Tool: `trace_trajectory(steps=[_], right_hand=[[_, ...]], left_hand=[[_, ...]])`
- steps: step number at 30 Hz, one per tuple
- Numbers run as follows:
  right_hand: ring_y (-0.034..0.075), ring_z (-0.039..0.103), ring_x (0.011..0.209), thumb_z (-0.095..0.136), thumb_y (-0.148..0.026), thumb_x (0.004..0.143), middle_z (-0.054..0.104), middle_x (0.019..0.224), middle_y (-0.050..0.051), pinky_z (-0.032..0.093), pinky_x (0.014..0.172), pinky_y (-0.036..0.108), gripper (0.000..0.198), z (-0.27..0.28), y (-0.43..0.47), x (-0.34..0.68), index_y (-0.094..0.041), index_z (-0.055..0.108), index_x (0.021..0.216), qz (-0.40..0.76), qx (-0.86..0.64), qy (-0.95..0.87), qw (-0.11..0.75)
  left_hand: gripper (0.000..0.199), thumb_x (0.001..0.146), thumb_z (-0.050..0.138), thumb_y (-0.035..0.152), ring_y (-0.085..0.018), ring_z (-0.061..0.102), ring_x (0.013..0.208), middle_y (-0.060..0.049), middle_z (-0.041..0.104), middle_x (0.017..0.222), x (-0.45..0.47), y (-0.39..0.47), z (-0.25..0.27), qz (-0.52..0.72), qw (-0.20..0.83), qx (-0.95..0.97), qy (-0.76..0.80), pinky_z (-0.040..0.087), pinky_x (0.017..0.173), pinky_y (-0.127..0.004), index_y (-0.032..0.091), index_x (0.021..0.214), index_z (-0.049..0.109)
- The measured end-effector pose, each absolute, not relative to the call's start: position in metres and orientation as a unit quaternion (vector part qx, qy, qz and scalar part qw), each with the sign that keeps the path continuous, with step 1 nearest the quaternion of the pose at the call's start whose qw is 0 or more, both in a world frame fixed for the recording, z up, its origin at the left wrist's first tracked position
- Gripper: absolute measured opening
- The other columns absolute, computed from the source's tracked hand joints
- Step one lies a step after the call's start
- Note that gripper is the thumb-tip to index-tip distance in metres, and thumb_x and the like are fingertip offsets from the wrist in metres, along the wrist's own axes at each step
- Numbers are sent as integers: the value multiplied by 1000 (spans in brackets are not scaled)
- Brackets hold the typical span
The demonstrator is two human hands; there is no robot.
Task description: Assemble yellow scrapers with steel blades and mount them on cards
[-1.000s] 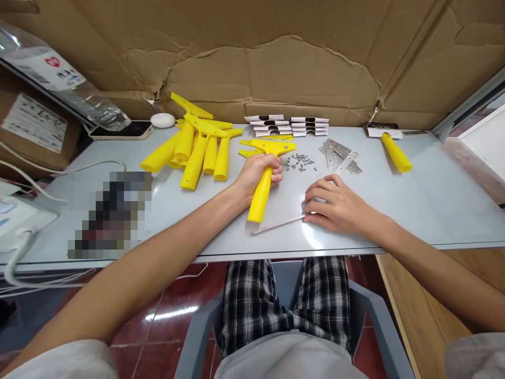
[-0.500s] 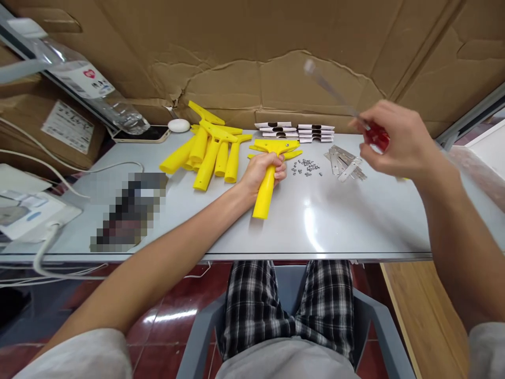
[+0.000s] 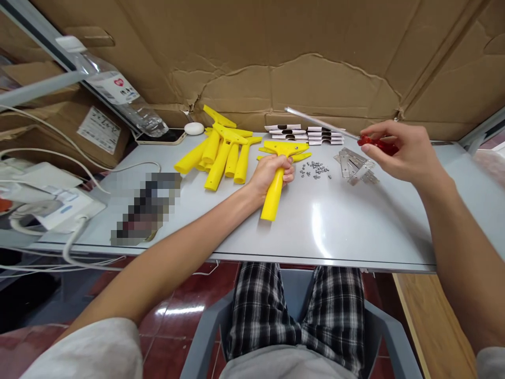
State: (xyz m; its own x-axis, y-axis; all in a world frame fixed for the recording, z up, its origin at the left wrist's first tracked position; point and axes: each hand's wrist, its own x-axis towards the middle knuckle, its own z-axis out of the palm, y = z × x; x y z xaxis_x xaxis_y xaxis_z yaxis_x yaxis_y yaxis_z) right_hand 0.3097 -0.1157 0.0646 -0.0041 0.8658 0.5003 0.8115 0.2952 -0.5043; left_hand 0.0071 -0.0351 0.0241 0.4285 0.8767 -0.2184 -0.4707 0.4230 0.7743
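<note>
My left hand [image 3: 271, 176] is closed around the neck of a yellow T-shaped plastic scraper handle [image 3: 272, 202], whose wide head points away from me. Beneath that head, part of another yellow piece [image 3: 302, 156] shows. Raised above the table on the right, my right hand [image 3: 412, 152] grips a screwdriver [image 3: 371, 141] by its red handle. Its long shaft points left and slightly up, with the tip in the air. Small screws [image 3: 315, 169] lie scattered right of the scraper head. Thin metal plates [image 3: 357, 166] are heaped below the screwdriver.
Several yellow scraper handles [image 3: 219, 163] are piled at left. Stacked white-and-black packets [image 3: 325, 136] sit by the cardboard wall [image 3: 335, 79]. A plastic bottle [image 3: 118, 89], a phone [image 3: 169, 138], a white oval object [image 3: 194, 128] and a power strip [image 3: 74, 202] occupy the left side.
The screwdriver has swung down from a steeper tilt to a flatter one, its tip lower. My left hand keeps its hold on the scraper handle. The whole view has shifted slightly.
</note>
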Motion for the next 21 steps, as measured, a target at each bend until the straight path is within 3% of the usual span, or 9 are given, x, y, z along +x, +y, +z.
trace_trajectory(steps=[4, 8, 13, 18, 21], right_hand=[[13, 71, 73, 99, -41, 69, 80, 98, 9, 53, 59, 29, 40, 65, -110, 308, -16, 82, 95, 88, -501, -628, 589], [15, 68, 65, 105, -40, 57, 75, 88, 8, 49, 51, 32, 42, 75, -108, 310, -16, 79, 80, 68, -448, -571, 684], [18, 71, 69, 106, -28, 46, 76, 94, 11, 53, 52, 34, 50, 81, -110, 327, -15, 86, 90, 152, -449, -598, 647], [14, 56, 46, 102, -25, 52, 64, 67, 5, 34, 40, 31, 31, 84, -111, 327, -15, 81, 72, 127, -406, -590, 686], [14, 55, 43, 98, -23, 56, 58, 61, 3, 29, 37, 31, 24, 87, -111, 323, -16, 78, 67, 125, -397, -584, 697]], left_hand=[[32, 63, 67, -3, -5, 46, 57, 0, 59, 80, 5, -33, 19, 438, 778, 314, 324, 35, 46, -15, 19, 82, 53], [32, 65, 68, -2, -5, 47, 58, 2, 57, 78, 4, -30, 18, 445, 776, 308, 322, 36, 47, -15, 20, 83, 54], [32, 65, 65, -4, -5, 46, 57, 2, 57, 78, 6, -34, 23, 442, 773, 305, 338, 35, 46, -15, 20, 83, 53], [26, 65, 63, -4, -4, 45, 56, 1, 58, 77, 8, -37, 25, 445, 758, 332, 343, 35, 46, -15, 17, 79, 55], [24, 65, 62, -3, -5, 45, 56, 0, 58, 76, 9, -38, 25, 440, 753, 351, 342, 35, 45, -15, 17, 76, 55]])
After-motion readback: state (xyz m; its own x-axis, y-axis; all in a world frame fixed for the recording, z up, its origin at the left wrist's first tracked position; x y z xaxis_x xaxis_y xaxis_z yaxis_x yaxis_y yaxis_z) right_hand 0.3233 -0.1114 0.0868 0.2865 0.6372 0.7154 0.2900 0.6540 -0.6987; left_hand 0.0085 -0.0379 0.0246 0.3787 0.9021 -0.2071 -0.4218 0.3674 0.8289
